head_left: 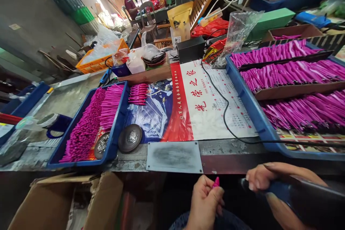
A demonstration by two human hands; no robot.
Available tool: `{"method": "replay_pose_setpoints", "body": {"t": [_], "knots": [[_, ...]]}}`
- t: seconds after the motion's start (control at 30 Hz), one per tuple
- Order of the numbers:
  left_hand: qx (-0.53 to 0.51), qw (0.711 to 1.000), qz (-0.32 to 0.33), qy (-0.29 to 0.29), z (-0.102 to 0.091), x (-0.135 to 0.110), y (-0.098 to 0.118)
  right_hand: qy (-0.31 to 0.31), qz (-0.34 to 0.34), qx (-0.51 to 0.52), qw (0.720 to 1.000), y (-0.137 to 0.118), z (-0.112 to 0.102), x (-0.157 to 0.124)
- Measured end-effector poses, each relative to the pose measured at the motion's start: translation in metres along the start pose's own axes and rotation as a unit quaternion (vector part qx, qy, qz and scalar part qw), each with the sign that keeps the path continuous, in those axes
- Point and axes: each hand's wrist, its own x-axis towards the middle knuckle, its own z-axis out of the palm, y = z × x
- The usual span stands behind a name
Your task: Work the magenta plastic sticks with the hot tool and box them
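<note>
My left hand (205, 199) is closed round a slender pink plastic piece, whose pointed tip (216, 182) sticks up between thumb and fingers. The rest of the piece is hidden in the hand. To its right, my right hand (285, 178) grips a dark and blue handheld tool (309, 196) that looks like an electric screwdriver. Its black nose points left toward my left hand, with a gap between them. Both hands are in front of the table edge, near a grey metal plate (174, 157). Two small dishes, one dark brown (122, 146), hold tiny silvery parts.
A left blue tray (116, 129) holds stacked pink pieces; a right blue tray (242, 104) holds rows of them. Several pink pieces (138, 93) lie on the calendar sheet (215, 111). A black cord (224, 115) crosses it. An open cardboard box (107, 201) stands below. A person (130, 5) sits far back.
</note>
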Motion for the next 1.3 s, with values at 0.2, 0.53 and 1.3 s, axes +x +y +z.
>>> {"method": "replay_pose_setpoints", "body": {"t": [0.2, 0.53, 1.3], "knots": [[-0.047, 0.999, 0.0, -0.015, 0.006, 0.0, 0.005, -0.011, 0.006, -0.056, 0.998, 0.021, -0.001, -0.012], [-0.159, 0.984, -0.068, 0.043, 0.016, 0.005, 0.002, -0.079, 0.077, -0.092, 0.99, 0.031, 0.006, -0.004], [-0.126, 0.986, -0.104, -0.015, 0.018, 0.011, 0.002, -0.266, 0.233, -0.162, 0.921, 0.057, 0.017, 0.019]]}}
